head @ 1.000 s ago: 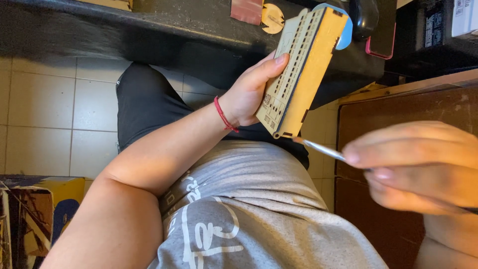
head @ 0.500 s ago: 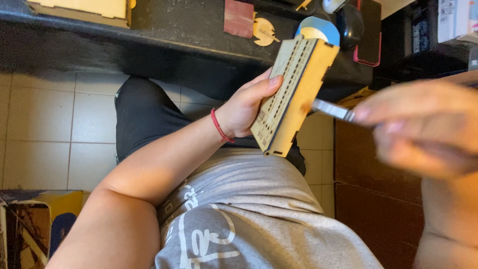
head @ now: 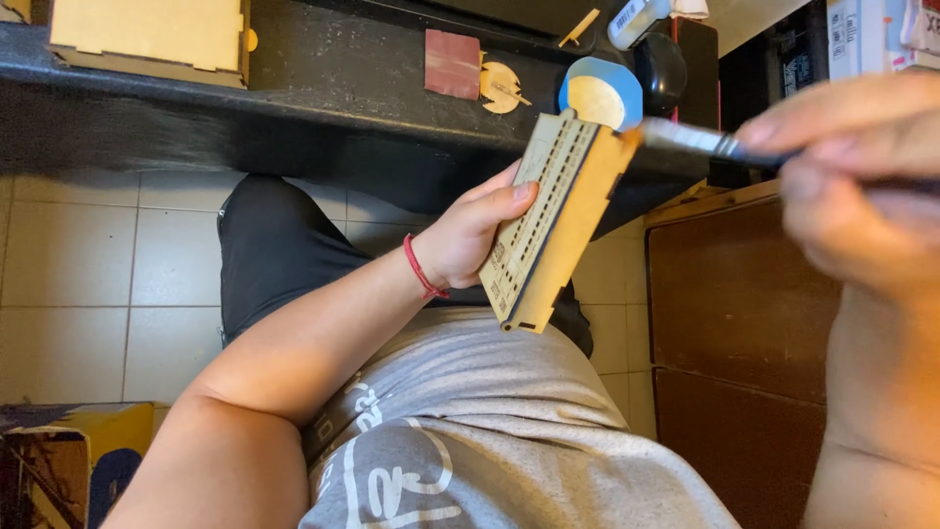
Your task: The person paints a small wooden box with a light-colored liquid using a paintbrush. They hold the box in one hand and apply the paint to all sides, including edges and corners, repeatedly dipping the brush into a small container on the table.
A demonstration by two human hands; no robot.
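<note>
Here your left hand (head: 468, 238) grips the wooden slotted piece (head: 548, 220) by its long edge, thumb across the slotted face, holding it upright over your lap near the black table (head: 323, 93). It looks light, stiff and thin (likely brittle at the slots), so hold the solid edges. Your right hand (head: 862, 186), blurred, pinches a slim metal tool (head: 690, 140) whose tip meets the piece's top corner, forearm raised.

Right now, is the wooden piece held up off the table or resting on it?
Held up: the left hand grips the wooden piece in the air, apart from the black table.
</note>
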